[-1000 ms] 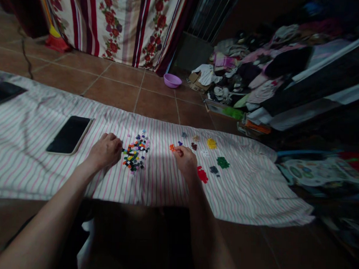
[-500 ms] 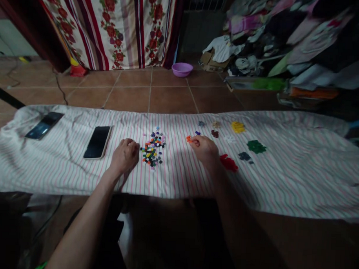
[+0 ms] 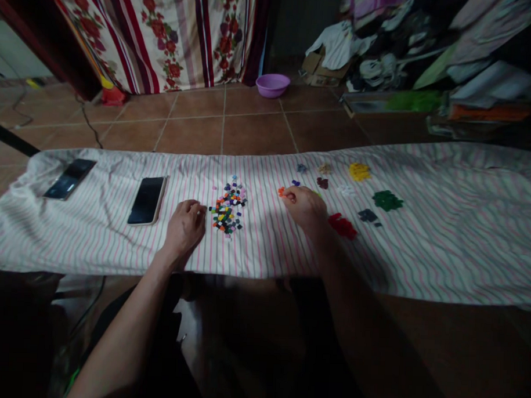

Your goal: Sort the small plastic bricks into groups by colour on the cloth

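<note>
A mixed pile of small coloured pieces (image 3: 227, 209), block-like or bead-like, lies on the striped cloth (image 3: 259, 251). Just left of it rests my left hand (image 3: 186, 224), its fingers curled; anything inside them is hidden. My right hand (image 3: 305, 206) is pinched at a small orange cluster (image 3: 281, 191), fingertips touching an orange piece. Single-colour groups lie around that hand: dark blue (image 3: 296, 182), brown (image 3: 322, 182), red (image 3: 343, 225), white (image 3: 346, 190), dark grey (image 3: 368, 215), green (image 3: 387, 200), yellow (image 3: 359, 171), beige (image 3: 324, 168) and grey-blue (image 3: 301, 168).
Two phones lie on the left of the cloth, a nearer phone (image 3: 147, 200) and a farther phone (image 3: 70, 179). On the tiled floor beyond stand a purple basin (image 3: 272, 86) and a cardboard box (image 3: 322, 68) with clothes. A floral curtain (image 3: 166, 39) hangs behind.
The view has tilted down slightly, so the table sits higher in the picture. My right hand stays at the orange cluster. My left hand's fingers have loosened a little beside the pile.
</note>
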Available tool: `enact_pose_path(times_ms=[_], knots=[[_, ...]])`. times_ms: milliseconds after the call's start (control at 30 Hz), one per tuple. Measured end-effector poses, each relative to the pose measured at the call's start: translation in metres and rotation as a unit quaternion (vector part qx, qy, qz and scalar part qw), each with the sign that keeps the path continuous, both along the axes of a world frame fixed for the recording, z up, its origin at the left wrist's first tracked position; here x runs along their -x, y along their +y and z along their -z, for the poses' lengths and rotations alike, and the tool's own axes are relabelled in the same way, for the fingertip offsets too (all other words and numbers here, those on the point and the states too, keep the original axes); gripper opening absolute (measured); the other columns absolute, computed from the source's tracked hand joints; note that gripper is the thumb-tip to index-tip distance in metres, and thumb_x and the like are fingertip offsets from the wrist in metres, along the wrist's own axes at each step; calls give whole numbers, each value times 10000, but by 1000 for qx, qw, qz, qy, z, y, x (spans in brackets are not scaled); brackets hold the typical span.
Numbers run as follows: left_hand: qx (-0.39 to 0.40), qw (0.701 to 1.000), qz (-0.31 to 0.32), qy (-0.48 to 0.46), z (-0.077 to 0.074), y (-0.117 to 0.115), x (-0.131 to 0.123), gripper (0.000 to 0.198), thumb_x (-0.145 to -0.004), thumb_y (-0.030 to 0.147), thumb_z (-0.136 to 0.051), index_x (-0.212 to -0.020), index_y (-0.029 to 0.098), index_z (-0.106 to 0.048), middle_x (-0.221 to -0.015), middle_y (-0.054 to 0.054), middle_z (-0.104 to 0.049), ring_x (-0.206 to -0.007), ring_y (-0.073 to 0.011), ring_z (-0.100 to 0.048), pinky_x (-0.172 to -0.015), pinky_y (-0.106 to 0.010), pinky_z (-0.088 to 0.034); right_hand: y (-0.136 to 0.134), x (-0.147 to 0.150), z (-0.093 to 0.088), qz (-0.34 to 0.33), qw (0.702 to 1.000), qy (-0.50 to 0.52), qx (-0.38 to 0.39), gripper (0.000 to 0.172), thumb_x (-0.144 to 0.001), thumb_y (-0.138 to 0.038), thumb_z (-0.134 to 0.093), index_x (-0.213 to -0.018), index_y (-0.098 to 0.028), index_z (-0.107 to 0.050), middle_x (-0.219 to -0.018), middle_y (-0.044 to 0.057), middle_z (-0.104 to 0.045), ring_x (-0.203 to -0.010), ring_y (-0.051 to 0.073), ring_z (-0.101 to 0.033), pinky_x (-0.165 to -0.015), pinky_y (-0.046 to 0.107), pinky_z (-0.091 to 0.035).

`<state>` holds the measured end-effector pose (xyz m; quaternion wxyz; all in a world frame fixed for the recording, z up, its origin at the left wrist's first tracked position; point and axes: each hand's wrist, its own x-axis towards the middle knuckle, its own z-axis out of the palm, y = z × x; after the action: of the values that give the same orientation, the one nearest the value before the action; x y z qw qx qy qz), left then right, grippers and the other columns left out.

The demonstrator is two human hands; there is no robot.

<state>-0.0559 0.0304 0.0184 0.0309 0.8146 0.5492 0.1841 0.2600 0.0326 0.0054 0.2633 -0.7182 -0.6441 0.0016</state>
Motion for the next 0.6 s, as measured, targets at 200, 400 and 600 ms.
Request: enact_pose_path(times_ms=[200,400,600], knots=[[11,1000,5,-18,1,0,1,261,-946,282,-407,-1038,174,-626,-1147,-129,-627,-1092,-250,-567,-950,-397,-487,1,-3,1,-11,1000,4,-7,148,-815,-177,-572,-841,-188,-717,-772,66,-684,-752,208,-595,-686,291,-387],[23,1000,5,-9,-2,0,1,251,-935,280,-420,-1043,185,-626,-1157,-126,-624,-1092,-259,-567,-943,-404,-491,0,-7,2,-31,999,-2,4,175,-807,-189,-577,-897,-188,-728,-778,64,-685,-739,210,-600,-681,300,-403],[19,1000,6,4,-2,0,1,252,-936,277,-416,-1041,190,-628,-1143,-124,-626,-1074,-260,-570,-913,-402,-497,0,-7,2,-50,999,3,-1,170,-811,-184,-576,-890,-185,-727,-792,69,-686,-752,213,-611,-716,312,-426]])
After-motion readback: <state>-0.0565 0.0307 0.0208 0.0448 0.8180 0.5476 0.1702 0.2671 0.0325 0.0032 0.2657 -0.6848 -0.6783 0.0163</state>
